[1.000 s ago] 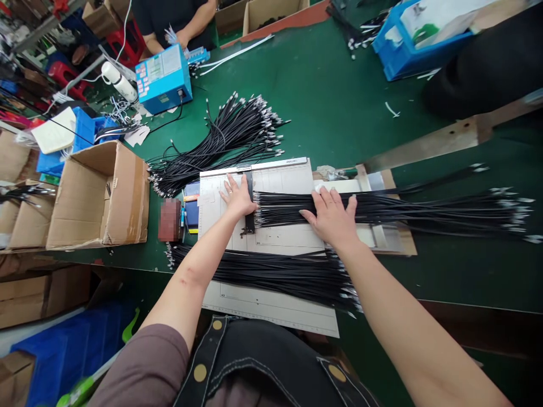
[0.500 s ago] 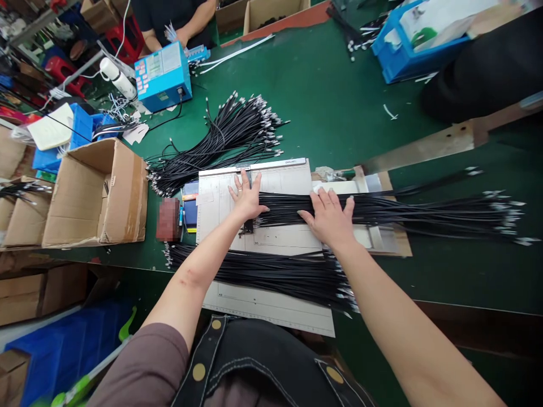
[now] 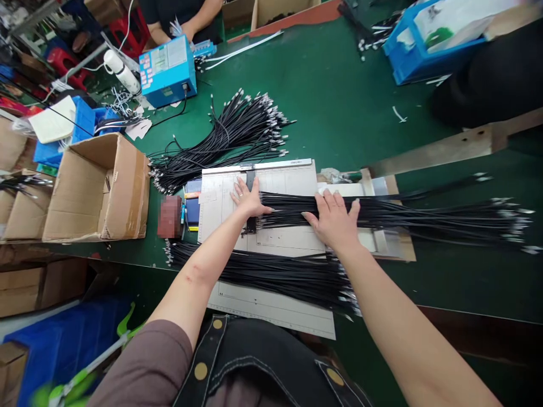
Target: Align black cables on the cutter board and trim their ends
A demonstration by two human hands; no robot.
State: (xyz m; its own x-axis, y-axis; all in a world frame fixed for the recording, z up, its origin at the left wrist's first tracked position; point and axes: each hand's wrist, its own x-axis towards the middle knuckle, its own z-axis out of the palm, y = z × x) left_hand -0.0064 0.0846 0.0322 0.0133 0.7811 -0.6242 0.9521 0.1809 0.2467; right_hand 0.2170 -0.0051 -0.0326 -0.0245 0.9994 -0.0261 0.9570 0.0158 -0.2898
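A bundle of black cables [image 3: 292, 210] with metal-tipped right ends lies across a pale paper trimmer board [image 3: 292, 175]. My left hand [image 3: 249, 199] rests with spread fingers at the bundle's left end, over the board's dark crossbar [image 3: 251, 223]. Flat on top of the bundle, farther right, is my right hand [image 3: 337, 219], its thumb and fingers apart. Nearer my body, a second row of black cables [image 3: 275, 271] lies across the same board. Beyond the board sits a loose heap of black cables [image 3: 237, 130].
An open cardboard box [image 3: 123, 192] stands at the left. A blue device [image 3: 169, 73] and a white bottle [image 3: 121, 70] are at the far left. Across the table are another person's hands [image 3: 186, 31]. A blue bin [image 3: 399, 56] and a metal bar [image 3: 436, 150] lie right.
The whole view has shifted slightly. Both hands keep nearly the same places on the cables and board, and my left hand sits a little lower along the crossbar.
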